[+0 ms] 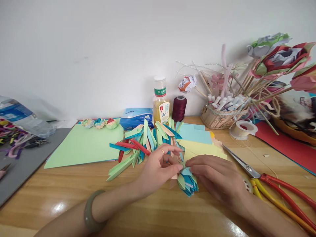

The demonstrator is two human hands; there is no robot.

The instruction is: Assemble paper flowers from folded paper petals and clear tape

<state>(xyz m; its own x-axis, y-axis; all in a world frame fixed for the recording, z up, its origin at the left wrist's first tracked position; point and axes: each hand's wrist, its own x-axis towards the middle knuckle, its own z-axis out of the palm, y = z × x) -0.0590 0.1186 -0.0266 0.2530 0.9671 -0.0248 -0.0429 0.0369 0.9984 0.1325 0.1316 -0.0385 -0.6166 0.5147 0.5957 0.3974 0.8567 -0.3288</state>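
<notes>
- Paper flower (188, 186), the blue and green one, sits near the middle of the table (138, 215), pointy petals facing the near side.
- Left hand (156, 168) looks to be pinching its far end with the thumb and curled fingers, index finger lifted away from it.
- Right hand (219, 174) has its fingertips bunched up and pinching that same end from the right; its thumb's mostly hidden, so can't tell how hard.
- Tip imo: let one hand hold the base snug while the other tucks, and go light, since paper creases easily.
- Keep the folds even all round, or it'll probably lean.
- Folded paper strips (120, 168) lie just left, scissors (249, 169) off right, so mind your elbow.
</notes>
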